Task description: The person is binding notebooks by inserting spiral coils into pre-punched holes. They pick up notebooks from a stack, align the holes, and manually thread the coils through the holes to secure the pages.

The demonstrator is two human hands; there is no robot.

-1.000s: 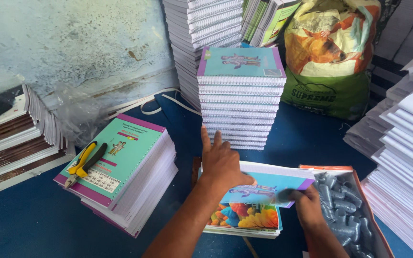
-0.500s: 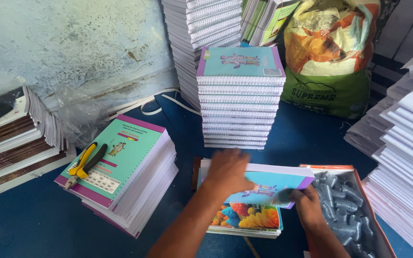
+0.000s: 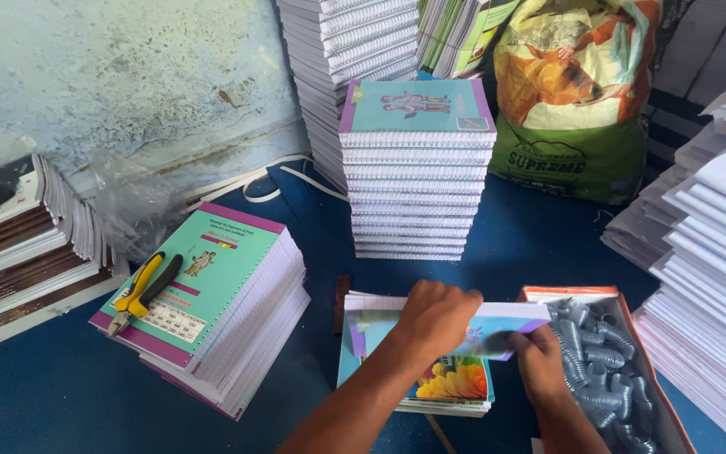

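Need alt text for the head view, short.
Both hands, left hand and right hand, grip a notebook lying on a blue table. A box of grey spiral coils lies to the right, and pliers rest on a notebook stack to the left.

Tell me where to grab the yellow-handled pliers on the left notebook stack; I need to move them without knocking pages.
Probably grip the pliers by the two handles, coming from above. They lie flat on the teal notebook cover, handles pointing away and up-right, jaws toward the stack's near-left corner, so the handles offer the longest free part.
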